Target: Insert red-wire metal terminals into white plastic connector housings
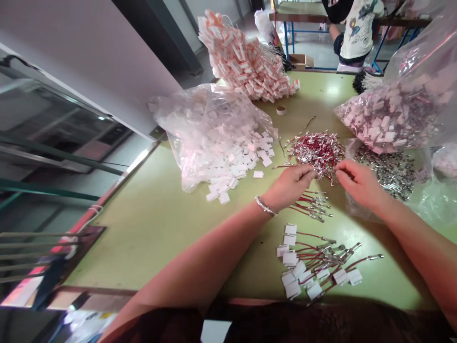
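Observation:
My left hand point(291, 185), with a silver bracelet on the wrist, has its fingers pinched at the near edge of a heap of red wires with metal terminals point(316, 148). My right hand point(357, 182) pinches at the same heap from the right, fingertips close to the left hand's. What each pinch holds is too small to name. Under the left hand lies a small bunch of loose red wires point(314, 205). Nearer me lies a group of red wires fitted with white connectors point(316, 264).
White plastic connectors spill from a clear bag point(217, 138) at the left. A heap of white-and-orange parts point(246, 62) lies at the back, a tape roll point(281, 110) beside it. Bags of parts point(396, 114) stand at the right. A person point(357, 28) stands at a far table.

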A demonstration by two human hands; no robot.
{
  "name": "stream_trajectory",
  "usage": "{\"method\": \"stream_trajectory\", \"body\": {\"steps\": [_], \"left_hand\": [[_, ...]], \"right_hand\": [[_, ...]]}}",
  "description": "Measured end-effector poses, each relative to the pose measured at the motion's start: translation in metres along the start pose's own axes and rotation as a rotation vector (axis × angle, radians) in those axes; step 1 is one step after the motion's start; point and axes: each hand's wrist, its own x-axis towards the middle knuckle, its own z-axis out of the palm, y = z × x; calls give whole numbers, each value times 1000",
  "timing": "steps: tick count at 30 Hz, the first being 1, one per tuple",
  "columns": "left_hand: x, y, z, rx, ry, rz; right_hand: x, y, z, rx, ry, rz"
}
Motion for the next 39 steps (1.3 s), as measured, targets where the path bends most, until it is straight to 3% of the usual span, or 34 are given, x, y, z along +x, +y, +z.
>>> {"method": "stream_trajectory", "body": {"steps": [5, 8, 12, 17, 20, 24, 28, 31, 34, 39], "left_hand": [[-5, 3, 9, -79, -51, 49], [-6, 3, 7, -64, -84, 63], [-6, 2, 4, 30, -110, 106], [-7, 2, 4, 60, -119, 78], [-7, 2, 5, 108, -131, 60], [-8, 2, 3, 321, -134, 61], [-10, 9, 2, 668, -232, 135], [-8, 14, 1, 778, -293, 141], [-2, 14, -12, 673, -262, 172], [-7, 0, -52, 293, -252, 178]], "right_hand": [[-12, -14, 23, 198, 29, 42], [-12, -14, 23, 238, 1, 76], [-12, -15, 21, 217, -17, 14], [-13, -15, 21, 202, 47, 32], [-12, -12, 20, 131, 2, -64], [-10, -9, 14, 31, -70, -143], [-9, -14, 11, 125, -207, -13], [-8, -18, 13, 161, -249, 73], [-8, -16, 13, 51, -226, 48], [-7, -8, 7, -97, -160, -70]]}}
